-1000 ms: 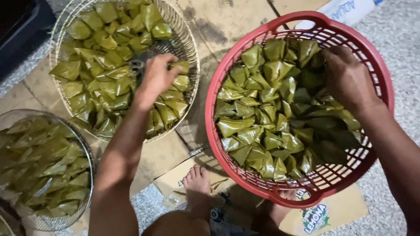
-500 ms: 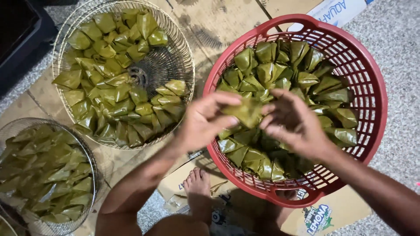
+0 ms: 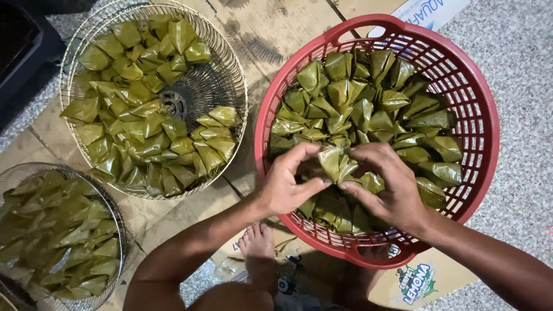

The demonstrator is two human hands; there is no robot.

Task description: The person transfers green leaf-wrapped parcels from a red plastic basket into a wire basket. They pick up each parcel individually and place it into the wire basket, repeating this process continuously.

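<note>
A round red plastic basket (image 3: 478, 103) on the right holds several green leaf-wrapped parcels. Over its near side both hands meet on one leaf-wrapped parcel (image 3: 335, 161). My left hand (image 3: 291, 181) pinches it from the left with thumb and fingers. From the right, my right hand (image 3: 385, 183) grips the same parcel, its fingers curled over neighbouring parcels. My forearms come in from the bottom of the view.
A round wire rack (image 3: 227, 75) at upper left carries several more leaf parcels around a bare centre. Another wire rack (image 3: 112, 201) full of parcels sits at lower left. Flattened cardboard (image 3: 276, 34) lies under everything. My bare foot (image 3: 257, 242) rests near the red basket.
One second ago my left hand was on the wire rack and my right on the red basket's far side. Both have since come together over the basket's near side on one parcel.
</note>
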